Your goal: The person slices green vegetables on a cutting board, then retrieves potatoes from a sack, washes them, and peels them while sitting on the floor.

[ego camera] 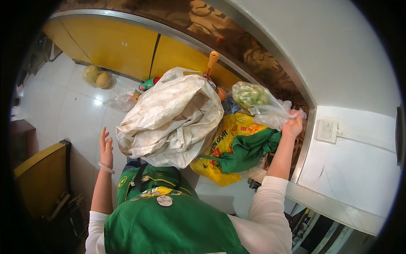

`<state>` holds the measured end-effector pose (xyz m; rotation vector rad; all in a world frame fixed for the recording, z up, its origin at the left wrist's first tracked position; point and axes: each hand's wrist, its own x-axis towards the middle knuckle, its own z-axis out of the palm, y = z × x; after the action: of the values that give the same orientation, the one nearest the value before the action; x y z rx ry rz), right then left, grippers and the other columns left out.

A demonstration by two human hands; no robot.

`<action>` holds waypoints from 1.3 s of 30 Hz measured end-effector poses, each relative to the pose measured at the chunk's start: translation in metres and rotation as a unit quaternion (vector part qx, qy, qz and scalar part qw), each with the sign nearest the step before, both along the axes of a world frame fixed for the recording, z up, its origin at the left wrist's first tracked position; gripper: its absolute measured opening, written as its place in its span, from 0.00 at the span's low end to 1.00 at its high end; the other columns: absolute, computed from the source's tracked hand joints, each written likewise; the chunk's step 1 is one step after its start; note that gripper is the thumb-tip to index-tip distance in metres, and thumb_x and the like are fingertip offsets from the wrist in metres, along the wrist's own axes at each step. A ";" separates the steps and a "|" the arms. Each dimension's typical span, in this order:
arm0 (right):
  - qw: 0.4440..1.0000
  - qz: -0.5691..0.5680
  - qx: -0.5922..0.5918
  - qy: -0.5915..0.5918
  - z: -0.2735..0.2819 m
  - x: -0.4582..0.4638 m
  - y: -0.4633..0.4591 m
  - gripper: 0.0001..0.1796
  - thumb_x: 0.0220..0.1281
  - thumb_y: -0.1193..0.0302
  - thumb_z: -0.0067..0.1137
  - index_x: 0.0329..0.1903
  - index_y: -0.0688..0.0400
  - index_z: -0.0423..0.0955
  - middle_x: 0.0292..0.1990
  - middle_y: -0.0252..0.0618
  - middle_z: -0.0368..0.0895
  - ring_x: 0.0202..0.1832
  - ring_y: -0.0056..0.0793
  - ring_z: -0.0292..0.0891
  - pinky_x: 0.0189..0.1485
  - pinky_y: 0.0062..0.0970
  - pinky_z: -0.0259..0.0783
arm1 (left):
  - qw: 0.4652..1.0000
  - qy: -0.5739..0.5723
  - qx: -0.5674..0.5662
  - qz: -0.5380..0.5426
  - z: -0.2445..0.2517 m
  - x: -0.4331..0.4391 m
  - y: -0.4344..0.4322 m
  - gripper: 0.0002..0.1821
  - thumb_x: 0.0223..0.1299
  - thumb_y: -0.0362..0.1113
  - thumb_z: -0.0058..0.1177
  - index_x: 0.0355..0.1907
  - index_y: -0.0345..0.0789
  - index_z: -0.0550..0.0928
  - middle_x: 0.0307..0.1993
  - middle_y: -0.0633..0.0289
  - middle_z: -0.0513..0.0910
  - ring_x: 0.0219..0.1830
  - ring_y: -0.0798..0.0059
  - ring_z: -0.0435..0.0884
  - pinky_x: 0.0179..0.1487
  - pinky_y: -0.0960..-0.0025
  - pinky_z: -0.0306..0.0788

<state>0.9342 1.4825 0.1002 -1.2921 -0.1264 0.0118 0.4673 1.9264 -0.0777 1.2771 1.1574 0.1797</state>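
My right hand (293,124) grips the gathered neck of a clear plastic bag (252,96) with pale green pieces, perhaps vegetables, inside. Below that bag lie a yellow printed plastic bag (215,171) and a bunched green cloth or fabric bag (245,150). A large, crumpled white woven sack (168,120) bulges in front of my body and hides part of what is behind it. To the left of the sack, my left hand (106,148) is raised with its fingers apart, holding nothing. A pale bangle (106,168) circles that wrist.
Yellow panels (111,44) with a metal top edge run along the far side. On the tiled floor (76,104) are a clear bag of round yellow fruit (103,80), another clear bag (122,100) and a green-and-red container (149,84). An orange handle (212,60) sticks up behind the sack. A white wall (355,165) stands right.
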 end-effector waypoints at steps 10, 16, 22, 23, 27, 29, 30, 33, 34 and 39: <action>0.996 -0.080 0.020 -0.037 0.035 -0.001 -0.028 0.16 0.66 0.59 0.39 0.36 0.59 0.68 0.38 0.41 0.72 0.52 0.38 0.64 0.63 0.42 0.50 | 0.997 -0.020 -0.066 -0.027 -0.004 0.041 0.008 0.30 0.58 0.58 0.37 0.64 0.54 0.58 0.59 0.63 0.60 0.61 0.66 0.58 0.58 0.52 0.52; 0.988 -0.127 0.090 0.005 0.027 -0.005 -0.026 0.20 0.67 0.54 0.32 0.34 0.56 0.66 0.36 0.34 0.70 0.42 0.32 0.64 0.58 0.41 0.54 | 1.000 -0.002 -0.005 -0.004 0.002 0.038 -0.002 0.28 0.60 0.54 0.36 0.63 0.49 0.60 0.57 0.62 0.63 0.61 0.67 0.59 0.58 0.52 0.53; 0.987 -0.049 0.155 -0.018 0.035 -0.026 0.000 0.15 0.66 0.56 0.35 0.33 0.53 0.62 0.27 0.31 0.61 0.27 0.23 0.54 0.47 0.31 0.59 | 0.946 -0.124 0.298 -0.036 0.072 0.061 -0.023 0.17 0.53 0.24 0.41 0.48 0.31 0.72 0.48 0.57 0.69 0.48 0.67 0.69 0.53 0.67 0.62; 0.985 0.002 0.172 -0.023 0.035 -0.026 -0.001 0.14 0.66 0.57 0.35 0.32 0.53 0.62 0.27 0.31 0.61 0.25 0.23 0.53 0.45 0.29 0.59 | 0.923 -0.178 0.326 -0.099 0.099 0.080 -0.037 0.19 0.50 0.23 0.42 0.48 0.31 0.72 0.46 0.55 0.70 0.47 0.66 0.70 0.52 0.66 0.63; 0.976 0.056 0.205 -0.035 0.038 -0.034 0.028 0.13 0.65 0.58 0.40 0.29 0.53 0.61 0.26 0.30 0.59 0.22 0.20 0.51 0.36 0.22 0.57 | 0.789 -0.326 0.375 -0.362 0.189 0.183 -0.103 0.22 0.41 0.26 0.55 0.45 0.32 0.74 0.42 0.53 0.73 0.45 0.59 0.72 0.48 0.64 0.67; 0.972 0.074 0.216 -0.046 0.042 -0.042 0.045 0.14 0.65 0.58 0.41 0.29 0.52 0.61 0.25 0.29 0.57 0.22 0.20 0.51 0.35 0.23 0.57 | 0.749 -0.390 0.339 -0.414 0.198 0.233 -0.148 0.26 0.42 0.31 0.59 0.48 0.33 0.71 0.45 0.51 0.70 0.47 0.57 0.71 0.50 0.63 0.66; 0.970 0.089 0.221 -0.056 0.046 -0.047 0.054 0.13 0.65 0.58 0.40 0.29 0.53 0.61 0.25 0.30 0.57 0.23 0.20 0.51 0.35 0.24 0.57 | 0.743 -0.394 0.349 -0.413 0.199 0.255 -0.169 0.28 0.42 0.32 0.59 0.50 0.33 0.70 0.46 0.52 0.69 0.48 0.56 0.70 0.51 0.62 0.66; 0.961 0.146 0.218 -0.091 0.050 -0.066 0.087 0.13 0.65 0.59 0.41 0.30 0.53 0.61 0.26 0.30 0.57 0.23 0.21 0.52 0.36 0.24 0.57 | 0.747 -0.338 0.448 -0.356 0.202 0.296 -0.217 0.32 0.44 0.35 0.59 0.55 0.34 0.65 0.49 0.52 0.67 0.49 0.54 0.69 0.52 0.61 0.65; 0.955 0.159 0.234 -0.092 0.053 -0.074 0.098 0.13 0.64 0.59 0.42 0.31 0.54 0.62 0.26 0.30 0.57 0.23 0.21 0.51 0.35 0.24 0.57 | 0.756 -0.327 0.447 -0.349 0.199 0.306 -0.224 0.31 0.44 0.35 0.58 0.55 0.34 0.66 0.49 0.52 0.68 0.49 0.54 0.69 0.53 0.61 0.65; 0.965 0.160 0.140 -0.154 0.045 -0.064 0.101 0.16 0.63 0.57 0.45 0.37 0.59 0.67 0.37 0.39 0.70 0.34 0.28 0.66 0.42 0.27 0.62 | 0.783 -0.368 0.365 -0.344 0.185 0.326 -0.208 0.15 0.50 0.27 0.49 0.44 0.29 0.75 0.44 0.50 0.74 0.46 0.54 0.73 0.50 0.64 0.68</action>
<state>0.8700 1.5831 0.1452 -0.9727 -0.5845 0.0679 0.7931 1.7182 0.1070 1.9734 -0.1483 0.5553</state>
